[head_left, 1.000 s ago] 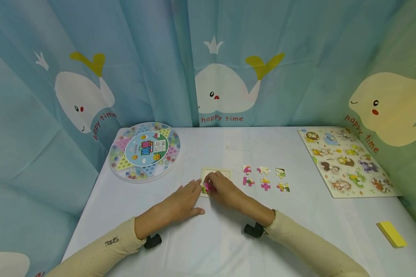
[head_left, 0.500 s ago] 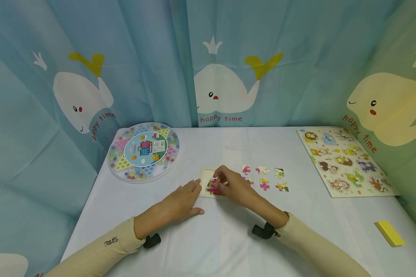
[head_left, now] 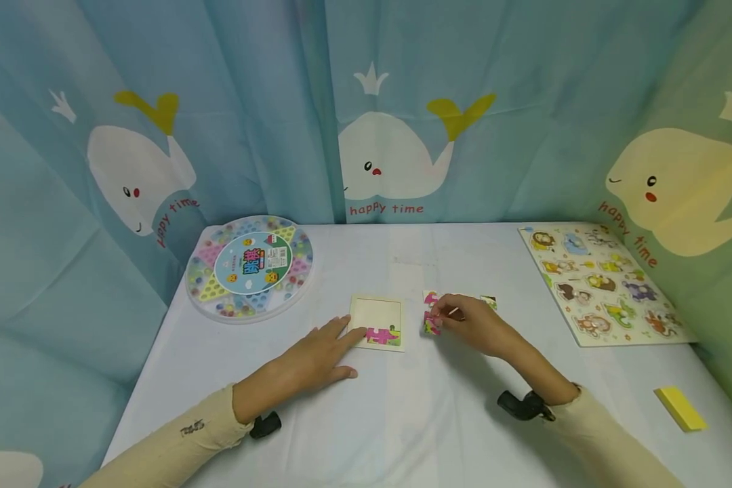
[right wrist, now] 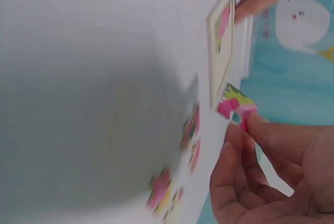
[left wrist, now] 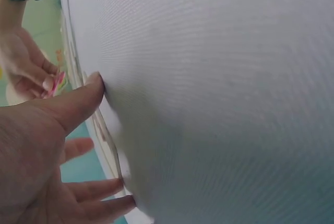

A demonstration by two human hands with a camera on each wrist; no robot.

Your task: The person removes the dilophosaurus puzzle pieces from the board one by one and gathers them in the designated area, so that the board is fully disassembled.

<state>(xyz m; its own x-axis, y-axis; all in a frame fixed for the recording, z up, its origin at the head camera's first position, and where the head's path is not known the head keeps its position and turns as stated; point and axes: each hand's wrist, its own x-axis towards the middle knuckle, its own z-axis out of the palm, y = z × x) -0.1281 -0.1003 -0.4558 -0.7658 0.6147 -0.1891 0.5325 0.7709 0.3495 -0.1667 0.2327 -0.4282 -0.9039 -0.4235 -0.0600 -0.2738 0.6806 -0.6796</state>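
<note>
My left hand (head_left: pixel 312 360) lies with fingers spread on the white cloth, its fingertips on the left edge of a small square puzzle tray (head_left: pixel 352 305). Pink and green jigsaw pieces (head_left: pixel 380 335) fill part of the tray's bottom row; bare board shows above them. To the right, my right hand (head_left: pixel 478 327) pinches a pink, green and yellow jigsaw piece (right wrist: pixel 229 98) between thumb and fingertips, raised off the table. Below it lie several loose jigsaw pieces (right wrist: pixel 160 187), partly hidden by that hand in the head view and blurred in the right wrist view.
A round marble board game (head_left: pixel 250 268) in clear packaging sits at the back left. An animal picture board (head_left: pixel 604 285) lies at the back right, and a yellow block (head_left: pixel 680 408) near the right edge. A whale-print curtain (head_left: pixel 378 156) closes off the back.
My right hand has moved right, from over the tray to above the loose pieces, and the tray is uncovered. My left hand stays at the tray's left edge.
</note>
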